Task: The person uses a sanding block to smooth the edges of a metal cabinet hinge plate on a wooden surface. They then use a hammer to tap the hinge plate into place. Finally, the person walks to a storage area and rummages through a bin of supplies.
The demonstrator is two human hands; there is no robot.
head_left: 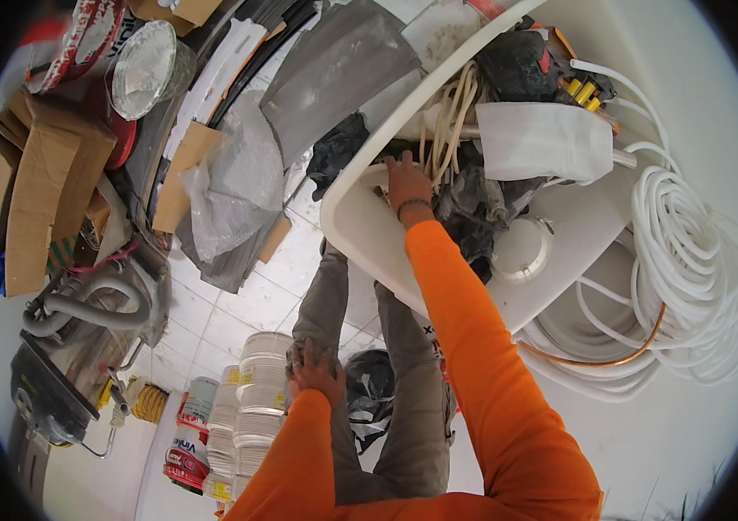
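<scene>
My right hand (pixel 408 184) reaches into a white bathtub (pixel 360 204), close to its inner wall. Its visible fingers are stretched and a little apart, beside a pale cable bundle (pixel 449 130) and crumpled black plastic (pixel 469 213); the undersides of the fingertips are hidden. My left hand (pixel 315 375) lies open on my left knee, fingers spread over the grey trousers (pixel 321 300). Farther inside the tub are a white sheet-like piece (pixel 544 141), a black tool bag (pixel 516 65) with yellow-handled tools (pixel 584 91), and a round white fixture (pixel 522 247).
Coiled white tubing (pixel 681 252) hangs over the tub's right side. Stacked white round containers (pixel 260 391) and paint cans (pixel 188 451) stand near my left leg. Dark panels (pixel 334 74), plastic wrap (pixel 243 174), cardboard boxes (pixel 56 182) and a vacuum hose (pixel 95 308) crowd the left.
</scene>
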